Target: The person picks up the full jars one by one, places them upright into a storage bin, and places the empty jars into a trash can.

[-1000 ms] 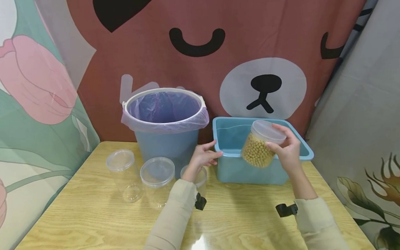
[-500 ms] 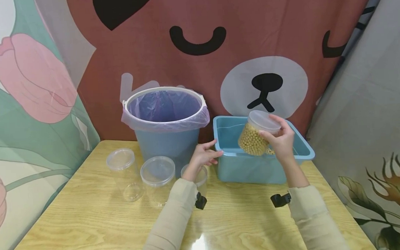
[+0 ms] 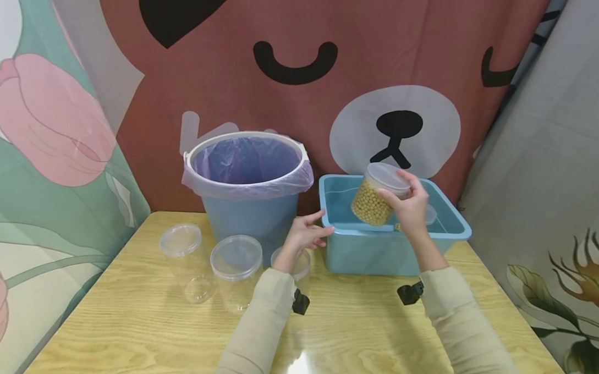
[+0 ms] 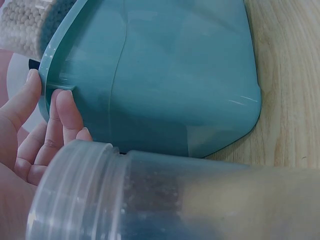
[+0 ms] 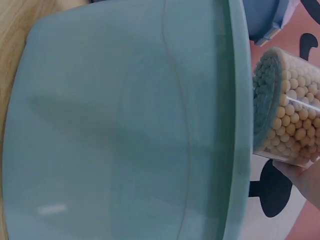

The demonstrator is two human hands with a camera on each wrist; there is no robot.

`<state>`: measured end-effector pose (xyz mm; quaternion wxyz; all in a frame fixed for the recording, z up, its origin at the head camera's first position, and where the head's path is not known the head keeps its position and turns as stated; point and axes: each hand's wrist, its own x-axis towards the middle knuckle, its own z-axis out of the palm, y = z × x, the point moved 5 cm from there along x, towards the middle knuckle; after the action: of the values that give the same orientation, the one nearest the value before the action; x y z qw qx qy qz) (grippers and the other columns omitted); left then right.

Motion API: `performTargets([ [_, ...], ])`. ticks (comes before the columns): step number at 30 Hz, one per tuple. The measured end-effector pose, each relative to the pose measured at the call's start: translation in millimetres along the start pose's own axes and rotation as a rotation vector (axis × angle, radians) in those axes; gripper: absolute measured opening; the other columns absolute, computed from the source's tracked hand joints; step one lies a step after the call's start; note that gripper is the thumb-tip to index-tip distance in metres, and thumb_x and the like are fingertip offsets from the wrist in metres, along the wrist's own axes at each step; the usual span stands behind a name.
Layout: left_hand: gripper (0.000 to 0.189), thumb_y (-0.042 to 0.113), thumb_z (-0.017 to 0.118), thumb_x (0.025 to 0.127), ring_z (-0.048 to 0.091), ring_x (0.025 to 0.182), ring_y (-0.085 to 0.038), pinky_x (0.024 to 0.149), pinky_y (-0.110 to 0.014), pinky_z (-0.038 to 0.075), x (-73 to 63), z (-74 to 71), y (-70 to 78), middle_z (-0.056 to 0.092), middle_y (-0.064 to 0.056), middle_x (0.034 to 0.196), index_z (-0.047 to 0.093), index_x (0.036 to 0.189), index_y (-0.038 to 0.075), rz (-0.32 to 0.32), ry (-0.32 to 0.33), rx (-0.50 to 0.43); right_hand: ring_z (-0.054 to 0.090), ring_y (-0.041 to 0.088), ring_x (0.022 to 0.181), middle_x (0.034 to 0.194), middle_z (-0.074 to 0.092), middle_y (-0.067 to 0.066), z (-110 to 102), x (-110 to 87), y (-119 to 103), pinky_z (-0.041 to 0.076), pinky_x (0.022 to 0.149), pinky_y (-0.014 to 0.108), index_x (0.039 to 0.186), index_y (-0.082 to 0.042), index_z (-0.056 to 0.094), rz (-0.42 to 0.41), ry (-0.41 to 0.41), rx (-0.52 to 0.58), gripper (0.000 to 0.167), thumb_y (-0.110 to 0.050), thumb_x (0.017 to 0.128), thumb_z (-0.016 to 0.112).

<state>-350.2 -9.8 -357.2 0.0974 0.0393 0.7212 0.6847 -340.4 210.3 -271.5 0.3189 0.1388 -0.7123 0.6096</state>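
Observation:
My right hand [image 3: 413, 209] grips a clear plastic jar of yellow beans [image 3: 371, 204] near its frosted lid. The jar tilts, held over the blue basin [image 3: 371, 255]. In the right wrist view, the bean jar [image 5: 295, 112] shows beyond the basin's rim. My left hand [image 3: 307, 234] pinches the basin's left rim between thumb and fingers; the left wrist view has the thumb [image 4: 31, 90] against that rim. Inside the basin, a lid edge [image 3: 431, 214] and a few beans [image 3: 398, 227] peek out behind my right hand; most of that is hidden.
Left of the basin stands a blue bucket [image 3: 248, 213] lined with a purple bag. In front of it are a tall lidded clear jar [image 3: 181, 246], a wider one [image 3: 236, 266] and a third jar [image 3: 303, 264], partly behind my left forearm. A printed curtain [image 3: 297, 115] hangs behind.
My right hand has carried the bean jar left and upward, farther over the basin. More of the contents inside the basin has come into sight. The left hand stays at the rim.

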Motion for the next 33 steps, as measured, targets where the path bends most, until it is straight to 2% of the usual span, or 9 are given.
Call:
performTargets([
  [7, 0.061, 0.015, 0.072, 0.076, 0.056, 0.048, -0.010, 0.042, -0.021, 0.039, 3.8, -0.1, -5.1, 0.067, -0.009, 0.080, 0.046, 0.132, 0.016, 0.008, 0.014, 0.001, 0.050, 0.019, 0.093, 0.114, 0.052, 0.016, 10, 3.9, 14, 0.044, 0.070, 0.017, 0.122, 0.000, 0.050, -0.016, 0.012, -0.082, 0.061, -0.018, 0.070, 0.077],
  [12, 0.061, 0.016, 0.073, 0.075, 0.056, 0.047, -0.010, 0.041, -0.021, 0.038, 3.1, -0.2, -6.8, 0.067, -0.012, 0.081, 0.047, 0.131, 0.019, -0.009, 0.013, 0.004, 0.050, 0.024, 0.098, 0.118, 0.052, 0.016, 14, 5.2, 29, 0.043, 0.074, 0.022, 0.121, -0.001, 0.051, -0.024, 0.011, -0.112, 0.063, -0.021, 0.068, 0.079],
  [16, 0.062, 0.017, 0.073, 0.075, 0.056, 0.047, -0.010, 0.041, -0.021, 0.038, 3.1, -0.1, -6.1, 0.067, -0.012, 0.082, 0.047, 0.131, 0.018, -0.002, 0.013, 0.006, 0.049, 0.022, 0.099, 0.119, 0.052, 0.013, 15, 6.7, 43, 0.043, 0.075, 0.022, 0.121, -0.004, 0.051, -0.037, 0.000, -0.155, 0.064, -0.026, 0.068, 0.079],
  [22, 0.061, 0.017, 0.073, 0.076, 0.056, 0.048, -0.010, 0.042, -0.021, 0.039, 2.8, -0.5, -4.9, 0.067, -0.010, 0.081, 0.047, 0.131, 0.018, 0.000, 0.017, 0.010, 0.049, 0.022, 0.096, 0.117, 0.052, 0.016, 20, 5.0, 35, 0.040, 0.068, 0.020, 0.117, 0.003, 0.052, -0.053, -0.019, -0.186, 0.061, -0.014, 0.065, 0.080],
  [24, 0.062, 0.016, 0.073, 0.076, 0.056, 0.048, -0.010, 0.042, -0.021, 0.039, 2.9, -0.4, -5.1, 0.067, -0.011, 0.082, 0.047, 0.131, 0.019, -0.007, 0.014, 0.008, 0.048, 0.022, 0.094, 0.116, 0.052, 0.018, 21, 4.6, 33, 0.039, 0.066, 0.020, 0.116, 0.005, 0.053, -0.039, -0.035, -0.205, 0.060, -0.010, 0.065, 0.079],
  [27, 0.062, 0.016, 0.073, 0.075, 0.056, 0.049, -0.011, 0.041, -0.021, 0.038, 3.3, -0.4, -6.2, 0.067, -0.012, 0.083, 0.047, 0.132, 0.019, -0.018, 0.011, 0.005, 0.045, 0.019, 0.089, 0.117, 0.051, 0.017, 22, 4.7, 36, 0.037, 0.062, 0.019, 0.116, 0.004, 0.053, 0.005, -0.073, -0.265, 0.060, -0.014, 0.065, 0.079],
  [33, 0.061, 0.018, 0.073, 0.075, 0.056, 0.049, -0.011, 0.042, -0.021, 0.038, 4.9, -0.4, -7.4, 0.066, -0.015, 0.087, 0.048, 0.130, 0.021, -0.017, 0.019, 0.015, 0.044, 0.015, 0.070, 0.112, 0.053, 0.017, 24, 4.5, 42, 0.037, 0.053, 0.017, 0.116, 0.002, 0.053, 0.037, -0.129, -0.312, 0.060, -0.018, 0.066, 0.080],
])
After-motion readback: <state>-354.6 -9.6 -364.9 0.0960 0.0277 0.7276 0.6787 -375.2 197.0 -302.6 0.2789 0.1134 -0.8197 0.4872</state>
